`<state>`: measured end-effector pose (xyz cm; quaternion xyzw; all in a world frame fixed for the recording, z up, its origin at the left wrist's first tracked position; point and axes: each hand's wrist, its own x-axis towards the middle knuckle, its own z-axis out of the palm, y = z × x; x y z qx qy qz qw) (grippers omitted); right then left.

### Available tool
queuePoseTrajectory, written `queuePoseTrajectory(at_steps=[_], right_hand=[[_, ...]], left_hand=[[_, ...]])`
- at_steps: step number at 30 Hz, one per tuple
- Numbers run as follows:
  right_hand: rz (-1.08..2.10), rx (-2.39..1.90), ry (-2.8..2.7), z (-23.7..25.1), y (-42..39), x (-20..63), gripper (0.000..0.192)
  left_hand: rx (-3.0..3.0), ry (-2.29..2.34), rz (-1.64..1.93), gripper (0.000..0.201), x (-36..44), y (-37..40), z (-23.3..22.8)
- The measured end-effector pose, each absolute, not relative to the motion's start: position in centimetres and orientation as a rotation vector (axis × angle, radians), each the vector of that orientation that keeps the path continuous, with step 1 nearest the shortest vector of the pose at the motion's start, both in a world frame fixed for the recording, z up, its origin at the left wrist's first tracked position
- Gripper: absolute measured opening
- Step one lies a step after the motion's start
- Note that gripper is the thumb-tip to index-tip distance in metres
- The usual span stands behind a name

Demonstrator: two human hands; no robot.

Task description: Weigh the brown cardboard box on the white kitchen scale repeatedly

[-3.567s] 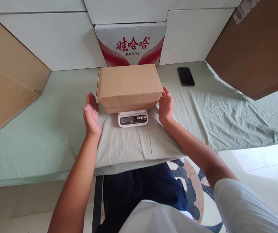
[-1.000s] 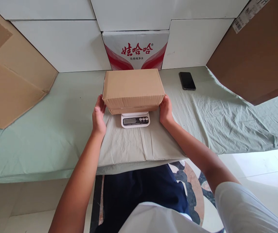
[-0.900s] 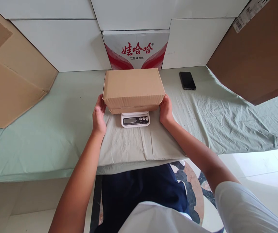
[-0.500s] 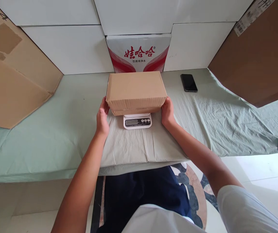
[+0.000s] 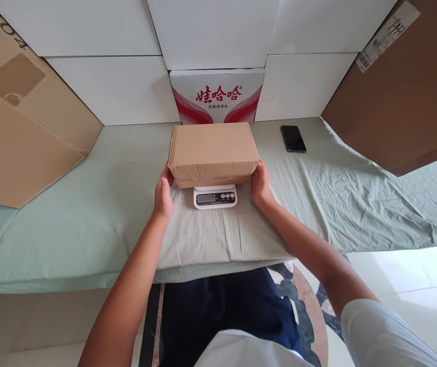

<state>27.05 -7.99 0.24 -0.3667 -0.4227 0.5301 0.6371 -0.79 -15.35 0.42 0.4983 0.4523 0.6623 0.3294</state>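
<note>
Both hands' fingers have closed onto the cardboard box (image 5: pixel 213 151) ends.

Head cam, fwd & down; table (image 5: pixel 88 214) close, approx arm's reach; single view.

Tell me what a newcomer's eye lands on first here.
The brown cardboard box sitting on a small white scale at the centre, with the left hand and right hand gripping its two ends. Behind it stands a red-and-white printed carton; a black phone lies to the right.
</note>
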Motion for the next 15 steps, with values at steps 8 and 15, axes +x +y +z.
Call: queuePoseTrajectory(at_steps=[8, 15], right_hand=[[1.107, -0.820, -1.173, 2.1, -10.0, 26.9, 0.051], [1.061, -0.731, -1.308, 4.4, -7.9, 24.9, 0.057]], left_hand=[[1.349, 1.132, 1.737, 0.082, 0.2, -16.0, 0.7], [1.350, 1.056, 1.785, 0.073, 0.1, -14.1, 3.0]])
